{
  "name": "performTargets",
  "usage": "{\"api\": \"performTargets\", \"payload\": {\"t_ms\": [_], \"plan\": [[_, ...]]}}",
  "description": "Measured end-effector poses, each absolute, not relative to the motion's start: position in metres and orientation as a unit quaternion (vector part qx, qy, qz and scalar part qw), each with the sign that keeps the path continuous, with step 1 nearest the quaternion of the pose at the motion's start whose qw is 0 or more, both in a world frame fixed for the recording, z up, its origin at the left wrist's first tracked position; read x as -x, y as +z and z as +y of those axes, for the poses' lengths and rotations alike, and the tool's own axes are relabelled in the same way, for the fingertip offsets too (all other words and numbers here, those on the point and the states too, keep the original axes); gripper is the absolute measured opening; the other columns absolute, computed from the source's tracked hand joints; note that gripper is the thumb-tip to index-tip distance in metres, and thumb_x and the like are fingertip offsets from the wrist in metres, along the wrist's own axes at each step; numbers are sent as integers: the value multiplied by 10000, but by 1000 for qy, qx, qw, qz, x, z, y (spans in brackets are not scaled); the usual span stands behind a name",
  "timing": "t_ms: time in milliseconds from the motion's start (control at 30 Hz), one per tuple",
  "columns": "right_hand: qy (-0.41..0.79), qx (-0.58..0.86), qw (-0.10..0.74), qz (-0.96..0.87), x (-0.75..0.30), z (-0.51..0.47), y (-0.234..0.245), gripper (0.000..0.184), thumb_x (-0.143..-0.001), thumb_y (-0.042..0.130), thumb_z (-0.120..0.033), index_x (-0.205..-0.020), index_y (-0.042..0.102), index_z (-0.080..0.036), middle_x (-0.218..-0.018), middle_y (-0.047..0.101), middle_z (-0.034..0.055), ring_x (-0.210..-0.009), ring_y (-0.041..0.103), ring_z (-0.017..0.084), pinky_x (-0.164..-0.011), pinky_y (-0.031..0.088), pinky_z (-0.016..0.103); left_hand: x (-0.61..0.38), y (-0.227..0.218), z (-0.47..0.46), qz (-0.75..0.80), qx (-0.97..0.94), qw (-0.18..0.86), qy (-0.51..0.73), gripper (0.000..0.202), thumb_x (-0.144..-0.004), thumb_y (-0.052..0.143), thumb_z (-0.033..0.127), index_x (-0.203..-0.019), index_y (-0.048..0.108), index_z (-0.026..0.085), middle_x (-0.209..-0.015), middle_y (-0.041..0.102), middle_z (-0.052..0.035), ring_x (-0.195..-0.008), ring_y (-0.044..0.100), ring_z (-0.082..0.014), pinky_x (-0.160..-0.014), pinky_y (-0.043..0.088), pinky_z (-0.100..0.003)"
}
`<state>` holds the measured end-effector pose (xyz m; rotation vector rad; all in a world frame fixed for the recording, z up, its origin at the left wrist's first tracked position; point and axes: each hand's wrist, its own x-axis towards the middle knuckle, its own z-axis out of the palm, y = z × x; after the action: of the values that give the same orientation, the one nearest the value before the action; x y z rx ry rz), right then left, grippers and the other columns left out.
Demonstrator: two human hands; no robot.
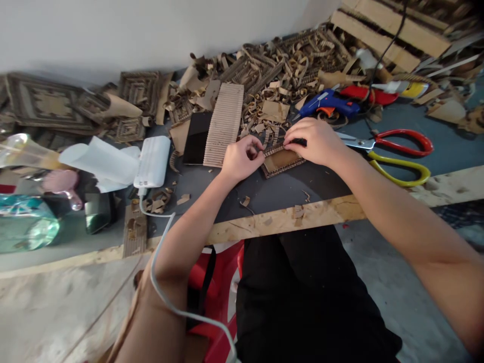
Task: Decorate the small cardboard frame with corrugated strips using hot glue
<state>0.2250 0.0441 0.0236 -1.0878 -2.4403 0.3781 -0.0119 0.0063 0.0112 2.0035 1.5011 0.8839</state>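
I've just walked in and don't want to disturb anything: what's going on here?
Someone is handling a small cardboard piece edged with corrugated strips; the fingertips of the left hand and right hand meet its far edge. Scissors lie beside the right hand, a blue glue gun beyond it. A corrugated cardboard sheet lies beyond the left hand.

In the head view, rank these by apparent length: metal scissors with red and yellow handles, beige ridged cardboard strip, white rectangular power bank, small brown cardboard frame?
1. Metal scissors
2. Ridged cardboard strip
3. Power bank and cardboard frame: too alike to rank, the frame being partly covered.
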Motion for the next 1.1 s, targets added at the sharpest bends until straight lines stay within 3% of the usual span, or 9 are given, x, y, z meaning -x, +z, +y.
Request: {"api": "performTargets", "payload": {"t_ms": [167, 233, 333, 500, 667, 867, 1100], "plan": [[113, 466, 223, -849, -217, 36, 26, 127, -852, 666, -246, -791, 778, -252, -956, 776, 39, -980, 683, 281, -912, 526, 460, 10, 11, 6, 566, -726, 220, 324, 116, -772, 631, 200, -887, 644, 207, -600, 622, 49, -556, 572, -112, -638, 462, -252], [116, 498, 231, -828, -215, 33, 26, 97, -819, 693, -225, -843, 786, -220, -936, 775, 54, -900, 700, 267, -860, 546, 432, 9, 13, 4, 579, -724, 207, 314, 111, -803, 624, 226, -906, 659, 203, -615, 643, 40, -570, 589, -119, -636, 456, -255], [159, 516, 249, -804, -215, 32, 25, 254, -786, 720, -220, -1030, 791, -213, -958, 778, 55, -792, 701, 226, -802, 569, 393, 8, 15, 2, 589, -723, 201, 299, 151, -822, 634, 272, -944, 688, 200, -653, 678, 25, -594, 612, -132, -630, 456, -258], [210, 555, 245, -767, -217, 38, 24, 198, -753, 762, -244, -941, 823, -225, -790, 756, 32, -686, 678, 196, -768, 574, 384, 10, 9, 8, 591, -711, 213, 316, 152, -807, 639, 235, -927, 726, 201, -735, 721, 6, -653, 639, -132, -679, 490, -249], [233, 583, 227, -745, -217, 40, 22, 187, -763, 776, -246, -942, 831, -248, -747, 733, 21, -703, 671, 197, -788, 559, 392, 12, 3, 13, 585, -706, 197, 347, 141, -844, 624, 262, -891, 741, 200, -806, 744, -15, -752, 670, -147, -725, 494, -256], [255, 563, 269, -739, -220, 46, 14, 187, -755, 760, -241, -926, 834, -243, -624, 640, -7, -591, 579, 151, -699, 526, 362, 10, 8, 10, 595, -699, 200, 342, 106, -784, 665, 230, -814, 755, 182, -723, 723, -2, -668, 629, -130, -677, 471, -241], [331, 611, 227, -683, -217, 42, 29, 268, -759, 703, -146, -997, 824, -176, -620, 578, -8, -612, 504, 127, -708, 446, 327, 11, 3, 11, 585, -716, 179, 338, 136, -788, 658, 260, -818, 770, 189, -667, 691, 10, -609, 585, -119, -617, 429, -243]]}}
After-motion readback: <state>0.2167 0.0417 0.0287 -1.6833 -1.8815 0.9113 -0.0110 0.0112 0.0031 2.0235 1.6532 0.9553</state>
